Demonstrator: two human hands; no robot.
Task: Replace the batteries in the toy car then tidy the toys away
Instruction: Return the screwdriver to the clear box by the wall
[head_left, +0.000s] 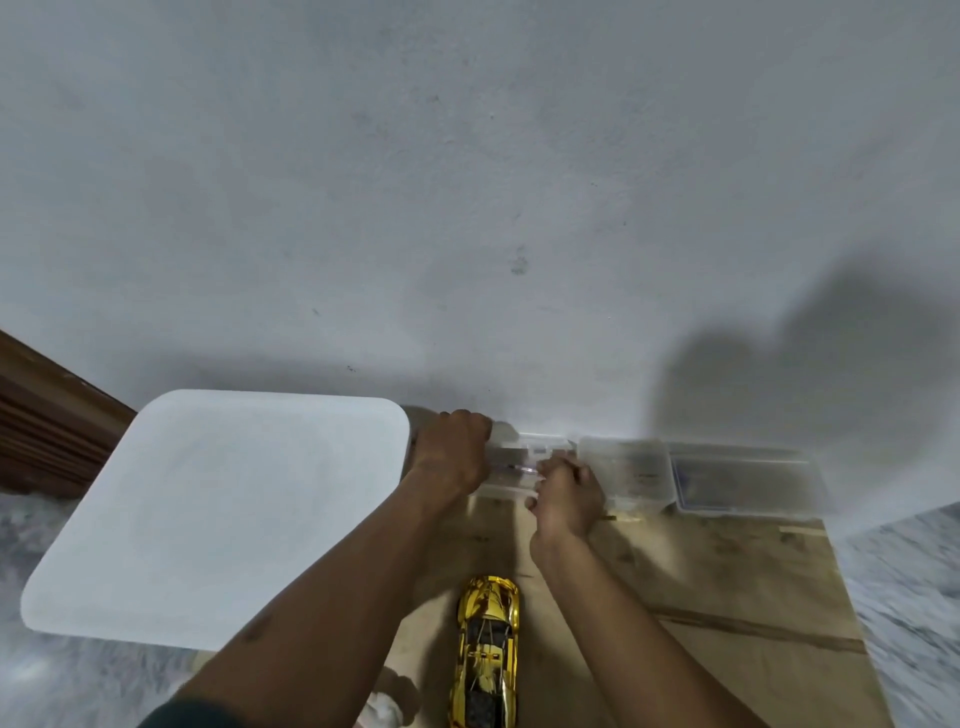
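- Toy car (488, 649): gold and shiny, lying on the wooden board (727, 582) at the near centre. Its long axis runs near to far, with one rounded end toward the wall (467, 182). Motion blur hides which end is the front.
- The car lies free between the two forearms, well apart from both hands.
- Small clear box (524, 462): at the board's far edge against the wall, straight beyond the car.
- Two larger clear containers (626, 475) (743, 480): just right of the small box, side by side in the same row along the wall. Their contents are too blurred to make out.
- White square bin (218, 519): fills the left of the scene, its right edge just beside the left wrist.
- Left hand (454, 452): reaches far, knuckles up, with its fingers curled over the left end of the small clear box, gripping it.
- Right hand (569, 493): fingers curled at the box's near right corner. Whether they pinch the box or something smaller cannot be told.
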